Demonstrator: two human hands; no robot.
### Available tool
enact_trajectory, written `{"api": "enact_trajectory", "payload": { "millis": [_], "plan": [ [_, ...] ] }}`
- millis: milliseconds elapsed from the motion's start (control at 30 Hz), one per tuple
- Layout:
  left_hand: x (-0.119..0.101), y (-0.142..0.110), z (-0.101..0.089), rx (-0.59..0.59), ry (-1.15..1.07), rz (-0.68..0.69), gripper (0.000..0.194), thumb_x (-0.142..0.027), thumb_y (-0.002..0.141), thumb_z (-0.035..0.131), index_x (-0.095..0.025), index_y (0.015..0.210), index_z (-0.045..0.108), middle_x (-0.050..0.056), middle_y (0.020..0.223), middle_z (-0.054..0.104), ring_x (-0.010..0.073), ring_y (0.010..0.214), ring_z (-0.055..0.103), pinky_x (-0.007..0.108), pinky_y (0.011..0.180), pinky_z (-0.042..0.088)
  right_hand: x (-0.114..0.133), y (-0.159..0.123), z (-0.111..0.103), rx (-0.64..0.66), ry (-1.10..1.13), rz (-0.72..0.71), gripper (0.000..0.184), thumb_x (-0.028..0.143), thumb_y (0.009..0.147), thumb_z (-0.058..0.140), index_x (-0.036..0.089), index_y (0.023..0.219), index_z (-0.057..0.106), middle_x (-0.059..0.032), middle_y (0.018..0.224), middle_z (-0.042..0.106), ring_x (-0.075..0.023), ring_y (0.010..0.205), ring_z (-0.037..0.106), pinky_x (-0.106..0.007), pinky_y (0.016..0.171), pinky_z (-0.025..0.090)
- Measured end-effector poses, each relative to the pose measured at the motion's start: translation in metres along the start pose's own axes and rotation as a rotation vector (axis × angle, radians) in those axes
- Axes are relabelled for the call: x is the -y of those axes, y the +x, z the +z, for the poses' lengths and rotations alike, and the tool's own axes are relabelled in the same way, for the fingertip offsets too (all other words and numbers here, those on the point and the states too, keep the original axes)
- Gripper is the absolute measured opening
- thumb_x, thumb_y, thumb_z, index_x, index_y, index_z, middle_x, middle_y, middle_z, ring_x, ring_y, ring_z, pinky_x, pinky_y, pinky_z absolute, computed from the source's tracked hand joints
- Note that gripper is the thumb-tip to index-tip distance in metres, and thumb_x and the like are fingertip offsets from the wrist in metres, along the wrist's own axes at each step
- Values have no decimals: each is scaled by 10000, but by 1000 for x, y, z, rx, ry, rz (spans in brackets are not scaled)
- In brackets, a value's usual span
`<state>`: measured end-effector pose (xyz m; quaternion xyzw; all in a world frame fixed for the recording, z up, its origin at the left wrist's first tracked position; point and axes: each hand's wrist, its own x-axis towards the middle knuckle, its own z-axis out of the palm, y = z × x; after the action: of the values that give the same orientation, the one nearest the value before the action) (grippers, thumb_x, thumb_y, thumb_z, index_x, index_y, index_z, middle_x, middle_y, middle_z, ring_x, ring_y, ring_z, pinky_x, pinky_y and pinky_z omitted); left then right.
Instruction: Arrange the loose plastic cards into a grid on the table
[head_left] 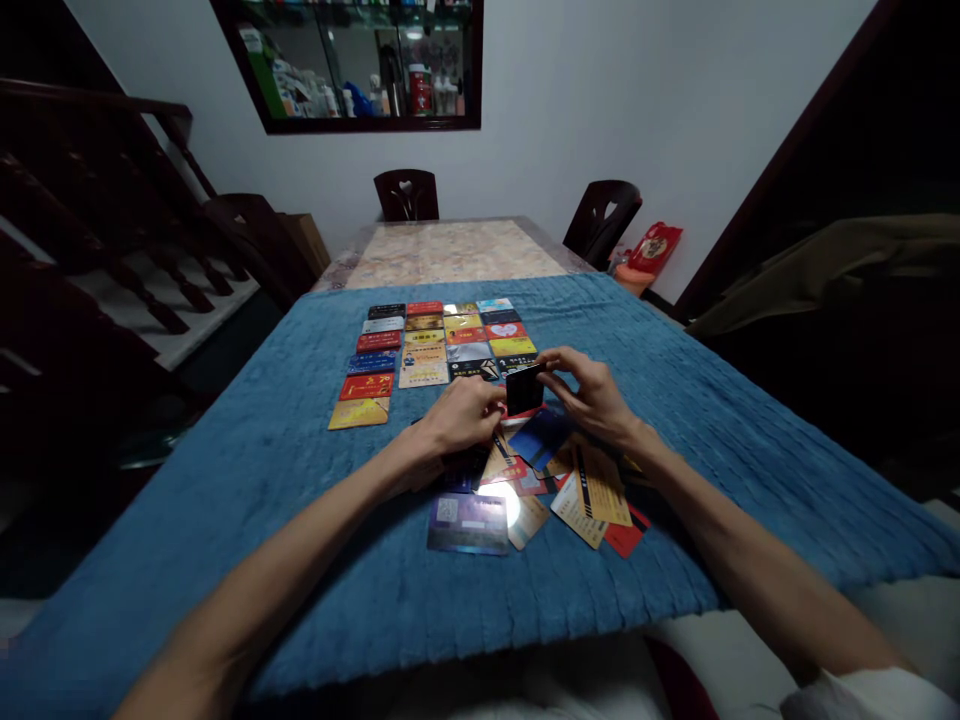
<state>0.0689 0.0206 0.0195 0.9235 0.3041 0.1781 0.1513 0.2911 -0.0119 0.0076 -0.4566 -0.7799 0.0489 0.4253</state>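
A black card [524, 391] stands tilted up on its edge between my hands. My right hand [592, 395] pinches its upper right corner between thumb and fingers. At the card's left edge, the closed fingers of my left hand [466, 412] grip it. Below lies a loose, overlapping pile, with a blue card [540, 437] on top and a gold card [602, 486] at the right. A purple card [468, 524] lies face up nearest me, beside a beige card [529, 520]. Beyond my hands, several cards are laid out in columns, among them a yellow card [359, 413] at the near left.
A blue cloth [255, 440] covers the near part of the long table, whose patterned top [442, 250] shows farther off. Dark chairs [407, 195] stand around it. A red bag [655, 252] sits at the right wall, and a stair railing [135, 250] runs along the left.
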Motion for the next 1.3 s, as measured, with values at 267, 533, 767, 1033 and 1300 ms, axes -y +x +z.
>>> {"api": "enact_trajectory", "payload": {
  "millis": [267, 533, 767, 1033, 1300],
  "plan": [
    [-3, 1, -4, -202, -40, -57, 305, -47, 771, 504, -165, 881, 762, 45, 888, 753, 186, 855, 659, 303, 812, 514, 11, 0, -4, 29, -258, -74, 336, 313, 1009, 434, 271, 1230, 685, -87, 946, 734, -279, 946, 566, -472, 944, 382],
    [-10, 1, 3, -335, -176, -82, 234, -107, 836, 599, -189, 980, 765, 42, 966, 767, 182, 899, 682, 352, 879, 545, 11, -2, 3, 48, -292, -143, 316, 347, 1013, 449, 289, 1185, 707, -69, 945, 763, -294, 1015, 543, -510, 977, 325],
    [-7, 1, 9, -288, -98, -96, 145, -119, 868, 611, -173, 886, 745, 35, 895, 745, 176, 871, 658, 327, 845, 522, 7, -3, 14, 43, -315, -162, 301, 366, 1016, 450, 279, 1147, 706, -68, 948, 757, -284, 1005, 547, -475, 950, 340],
    [7, 4, -1, -260, -56, -191, 119, -103, 810, 615, -163, 815, 718, 24, 847, 732, 173, 813, 646, 296, 804, 502, 1, -4, 17, 107, -366, -164, 282, 297, 971, 509, 234, 1211, 642, -101, 1062, 721, -316, 1068, 514, -479, 945, 348],
    [17, 4, -10, -329, -79, -191, 86, -130, 804, 600, -164, 775, 674, 14, 800, 713, 166, 767, 629, 274, 741, 476, 0, -5, 22, 66, -436, -215, 391, 374, 942, 561, 195, 1290, 575, -150, 1196, 649, -353, 1149, 454, -512, 979, 334]
  ]
}}
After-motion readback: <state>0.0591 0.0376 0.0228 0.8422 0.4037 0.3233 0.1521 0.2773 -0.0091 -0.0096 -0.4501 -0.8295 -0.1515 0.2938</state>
